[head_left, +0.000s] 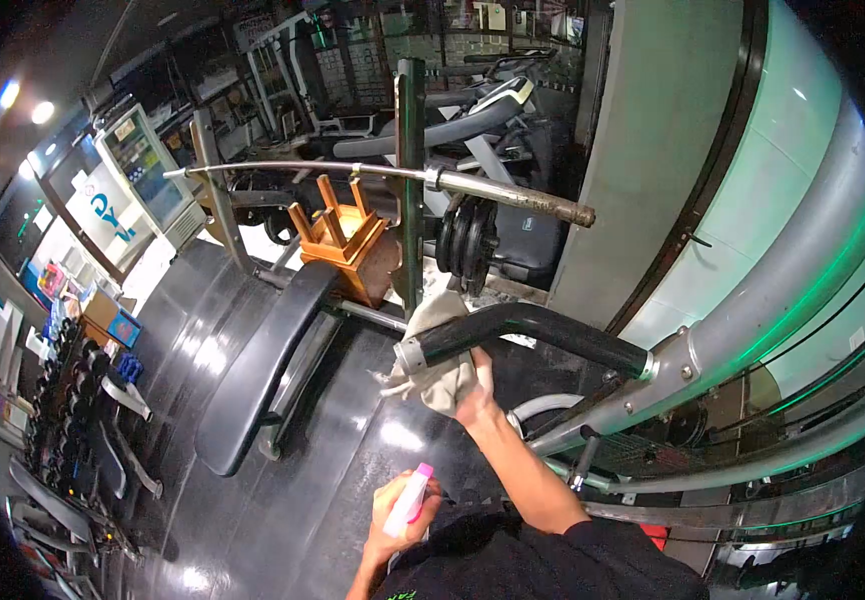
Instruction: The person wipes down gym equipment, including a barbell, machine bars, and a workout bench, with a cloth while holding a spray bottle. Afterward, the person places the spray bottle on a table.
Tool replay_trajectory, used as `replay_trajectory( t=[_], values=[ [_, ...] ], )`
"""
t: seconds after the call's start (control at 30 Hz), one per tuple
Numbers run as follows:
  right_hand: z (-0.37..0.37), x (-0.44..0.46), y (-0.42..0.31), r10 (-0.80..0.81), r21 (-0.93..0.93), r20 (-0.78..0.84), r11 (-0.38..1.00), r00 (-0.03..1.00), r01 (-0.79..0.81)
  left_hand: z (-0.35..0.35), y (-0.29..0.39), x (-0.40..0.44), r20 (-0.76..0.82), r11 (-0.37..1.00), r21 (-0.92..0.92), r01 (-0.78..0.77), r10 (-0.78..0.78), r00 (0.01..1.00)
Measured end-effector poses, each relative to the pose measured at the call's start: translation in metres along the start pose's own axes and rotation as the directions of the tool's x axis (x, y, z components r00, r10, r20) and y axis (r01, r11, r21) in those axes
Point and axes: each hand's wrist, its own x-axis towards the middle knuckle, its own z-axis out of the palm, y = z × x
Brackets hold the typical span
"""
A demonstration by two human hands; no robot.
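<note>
My left hand (389,515) is low in the view, in front of my black shirt, with its fingers wrapped round a small white bottle with a pink top (410,503). Farther forward, my right hand (477,388) grips a beige cloth (443,388). The cloth is bunched around and behind the end of a black padded handle (513,328), which has a silver end cap (410,357). Part of the right hand's fingers is hidden by the cloth. The handle joins a thick grey machine arm (713,350) on the right.
A black weight bench (268,375) stands ahead left, with a barbell (513,193) across its rack. Wooden stools (358,250) and black weight plates (468,243) are behind it. A dumbbell rack (68,400) lines the left side; a wall is on the right.
</note>
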Motion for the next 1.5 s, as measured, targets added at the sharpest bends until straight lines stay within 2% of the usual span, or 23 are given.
replay_trajectory(
  t=[0.03, 0.07, 0.1, 0.17, 0.23, 0.3, 0.33, 0.37, 0.43, 0.47, 0.5, 0.57, 0.6, 0.63, 0.73, 0.77, 0.83, 0.9, 1.0, 1.07, 1.1, 1.17, 1.5],
  values=[
    [0.015, -0.002, 0.001, -0.001, 0.052, 0.071, 0.999, 0.997, -0.003, 0.0, 0.001, 0.001, -0.008, 1.0, -0.002, 0.0, 0.0, 1.0],
    [0.029, -0.012, 0.004, -0.097, -0.269, -0.089, 0.961, 0.991, 0.07, -0.001, 0.003, 0.001, -0.005, 1.0, 0.007, 0.017, -0.017, 1.0],
    [0.032, -0.018, 0.007, -0.092, -0.267, -0.096, 0.962, 0.991, 0.064, -0.001, 0.004, -0.001, 0.003, 0.999, 0.018, 0.035, -0.035, 0.999],
    [0.032, -0.028, 0.011, -0.289, -0.484, -0.194, 0.859, 0.937, 0.165, 0.001, 0.004, -0.002, 0.01, 0.998, -0.007, 0.058, -0.058, 0.998],
    [0.028, -0.027, 0.003, -0.2, -0.399, -0.242, 0.913, 0.95, 0.09, 0.0, 0.002, -0.001, 0.023, 0.997, -0.032, 0.075, -0.074, 0.997],
    [0.038, -0.05, 0.002, 0.103, -0.328, -0.181, 0.931, 0.978, -0.158, -0.003, 0.0, 0.0, 0.031, 0.993, -0.066, 0.096, -0.094, 0.995],
    [0.045, -0.057, 0.011, -0.025, -0.269, -0.369, 0.96, 0.929, -0.081, -0.004, -0.005, 0.001, 0.028, 0.993, -0.067, 0.095, -0.093, 0.995],
    [0.056, -0.07, 0.014, -0.118, -0.293, -0.435, 0.956, 0.893, -0.016, -0.005, -0.013, 0.0, 0.011, 0.997, -0.035, 0.067, -0.067, 0.998],
    [0.065, -0.082, 0.021, -0.443, -0.549, -0.379, 0.814, 0.813, 0.188, -0.003, -0.017, 0.0, -0.003, 0.999, -0.01, 0.051, -0.051, 0.999],
    [0.071, -0.083, 0.023, -0.644, -0.712, -0.243, 0.626, 0.725, 0.317, -0.002, -0.018, 0.001, 0.002, 0.996, -0.051, 0.072, -0.072, 0.997],
    [0.068, -0.08, 0.021, -0.787, -0.883, 0.015, 0.279, 0.617, 0.378, -0.001, -0.018, 0.002, 0.009, 0.992, -0.091, 0.09, -0.09, 0.996],
    [0.062, -0.066, 0.005, -0.631, -0.819, 0.425, 0.038, 0.649, 0.573, 0.001, -0.019, 0.004, 0.018, 0.994, -0.101, 0.035, -0.033, 0.999],
    [0.09, -0.047, -0.008, -0.447, -0.714, 0.7, -0.469, 0.557, 0.52, 0.001, -0.012, 0.006, 0.023, 0.991, -0.131, 0.03, -0.027, 0.999],
    [0.119, -0.026, -0.018, -0.141, -0.376, 0.846, -0.841, 0.513, 0.389, 0.002, -0.009, 0.008, 0.026, 0.987, -0.158, 0.023, -0.02, 0.999],
    [0.143, 0.012, -0.002, -0.051, -0.322, 0.53, -0.935, 0.847, 0.145, 0.001, -0.009, 0.009, 0.042, 0.995, -0.073, -0.074, 0.077, 0.996],
    [0.147, 0.019, -0.003, -0.053, -0.321, 0.534, -0.936, 0.844, 0.145, 0.0, -0.012, 0.007, 0.043, 0.994, -0.071, -0.078, 0.081, 0.996],
    [0.155, 0.031, -0.008, -0.035, -0.393, 0.289, -0.915, 0.957, 0.085, -0.001, -0.015, 0.003, 0.046, 0.991, -0.129, 0.024, -0.018, 0.999],
    [0.152, 0.035, -0.011, 0.013, -0.42, 0.377, -0.889, 0.926, 0.183, -0.002, -0.006, 0.0, 0.01, 0.994, -0.097, 0.05, -0.049, 0.999],
    [0.152, 0.029, -0.005, -0.01, -0.352, 0.296, -0.931, 0.955, 0.099, 0.0, 0.0, -0.003, -0.044, 0.992, -0.089, 0.087, -0.091, 0.995],
    [0.144, 0.014, -0.001, -0.03, -0.364, 0.473, -0.917, 0.88, 0.164, 0.001, -0.001, -0.006, -0.062, 0.989, -0.115, 0.092, -0.099, 0.993],
    [0.14, 0.009, -0.001, -0.027, -0.363, 0.474, -0.917, 0.88, 0.167, 0.0, -0.004, -0.008, -0.047, 0.991, -0.098, 0.088, -0.093, 0.994],
    [0.13, 0.0, -0.001, -0.004, -0.29, 0.71, -0.912, 0.704, 0.288, 0.0, -0.007, -0.011, -0.027, 0.994, -0.075, 0.082, -0.085, 0.996],
    [0.072, -0.055, 0.004, -0.107, -0.519, 0.681, -0.768, 0.725, 0.374, 0.0, -0.016, -0.019, 0.004, 0.985, -0.15, 0.086, -0.086, 0.996]
  ],
)
